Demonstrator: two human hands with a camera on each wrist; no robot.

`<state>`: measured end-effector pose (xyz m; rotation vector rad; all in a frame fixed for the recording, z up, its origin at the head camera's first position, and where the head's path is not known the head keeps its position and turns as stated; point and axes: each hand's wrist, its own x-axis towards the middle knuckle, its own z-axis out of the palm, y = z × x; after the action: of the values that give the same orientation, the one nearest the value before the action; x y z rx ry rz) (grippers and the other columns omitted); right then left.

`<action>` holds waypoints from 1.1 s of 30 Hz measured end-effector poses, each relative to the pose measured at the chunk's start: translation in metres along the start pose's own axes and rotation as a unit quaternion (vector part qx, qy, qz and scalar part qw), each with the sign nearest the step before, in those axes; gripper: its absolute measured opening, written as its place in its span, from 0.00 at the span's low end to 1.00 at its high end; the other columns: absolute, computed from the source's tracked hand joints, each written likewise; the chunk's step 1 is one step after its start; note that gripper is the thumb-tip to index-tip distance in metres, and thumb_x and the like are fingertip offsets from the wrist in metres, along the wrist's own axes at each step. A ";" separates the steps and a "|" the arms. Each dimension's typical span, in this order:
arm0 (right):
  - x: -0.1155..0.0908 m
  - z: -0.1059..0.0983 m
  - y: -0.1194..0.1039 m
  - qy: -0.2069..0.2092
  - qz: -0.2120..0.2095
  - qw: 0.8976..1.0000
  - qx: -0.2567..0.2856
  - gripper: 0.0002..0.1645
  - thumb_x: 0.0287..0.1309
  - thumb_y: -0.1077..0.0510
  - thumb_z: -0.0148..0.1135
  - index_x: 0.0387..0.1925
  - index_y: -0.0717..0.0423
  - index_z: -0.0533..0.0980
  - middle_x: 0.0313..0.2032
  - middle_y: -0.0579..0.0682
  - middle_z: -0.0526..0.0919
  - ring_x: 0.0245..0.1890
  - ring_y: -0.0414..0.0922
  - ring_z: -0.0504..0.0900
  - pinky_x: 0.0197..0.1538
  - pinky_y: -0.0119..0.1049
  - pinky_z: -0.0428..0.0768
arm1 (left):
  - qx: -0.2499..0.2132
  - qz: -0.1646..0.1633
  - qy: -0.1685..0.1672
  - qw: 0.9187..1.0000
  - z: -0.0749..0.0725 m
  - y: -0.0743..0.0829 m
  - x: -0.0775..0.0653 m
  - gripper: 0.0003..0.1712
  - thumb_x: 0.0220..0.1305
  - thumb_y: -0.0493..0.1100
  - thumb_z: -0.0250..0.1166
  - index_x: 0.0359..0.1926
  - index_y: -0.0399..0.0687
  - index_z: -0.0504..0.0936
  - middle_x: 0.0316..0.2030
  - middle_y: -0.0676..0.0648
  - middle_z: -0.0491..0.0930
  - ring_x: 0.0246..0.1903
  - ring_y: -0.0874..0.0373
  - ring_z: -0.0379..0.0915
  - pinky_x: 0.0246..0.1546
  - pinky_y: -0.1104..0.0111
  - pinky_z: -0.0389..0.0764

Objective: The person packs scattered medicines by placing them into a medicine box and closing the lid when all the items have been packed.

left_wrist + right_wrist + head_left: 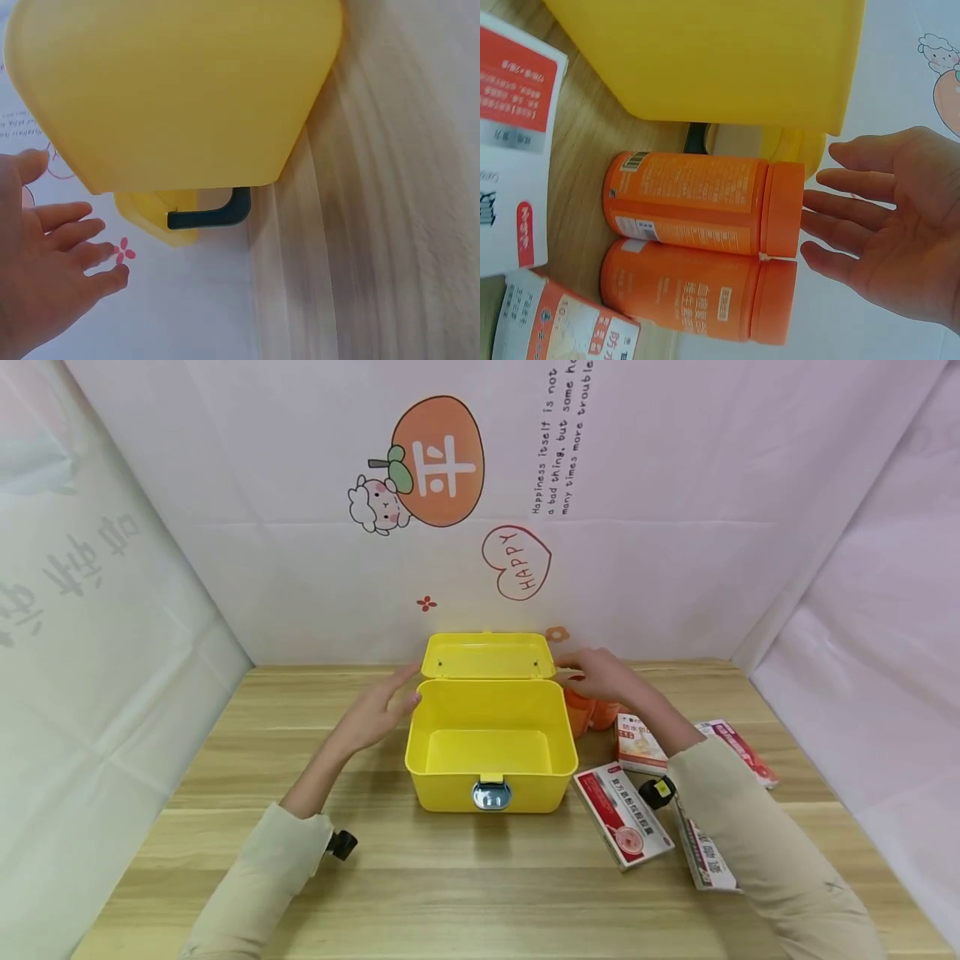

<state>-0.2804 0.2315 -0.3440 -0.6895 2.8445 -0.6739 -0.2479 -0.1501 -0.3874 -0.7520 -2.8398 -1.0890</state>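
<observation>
Storage box [444,793], yellow and open, stands near frame centre between left hand [377,712] and right hand [602,677], both loosely spread.

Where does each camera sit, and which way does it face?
Head: worn on the head, looking forward and down at the yellow box; shows the left hand, right hand and both sleeves.
Left wrist: on the left wrist, looking past the left hand at the box's left side; only that hand shows.
Right wrist: on the right wrist, looking at two orange bottles and the box's right side; only the right hand shows.
Both wrist views share the box and its dark handle.
</observation>
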 end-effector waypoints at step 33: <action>-0.012 0.012 0.018 -0.038 0.003 0.993 -0.111 0.38 0.49 0.70 0.70 0.65 0.60 0.73 0.55 0.57 0.83 0.50 0.53 0.80 0.56 0.52 0.83 | 0.228 0.134 -0.102 0.959 0.000 0.029 -0.048 0.42 0.76 0.57 0.48 0.79 0.40 0.46 0.80 0.42 0.44 0.79 0.48 0.41 0.77 0.46 0.50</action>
<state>-0.2746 0.2469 -0.3622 -0.7193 2.8755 -0.3261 -0.1924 -0.1521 -0.3772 -1.2021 -2.8572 -0.3175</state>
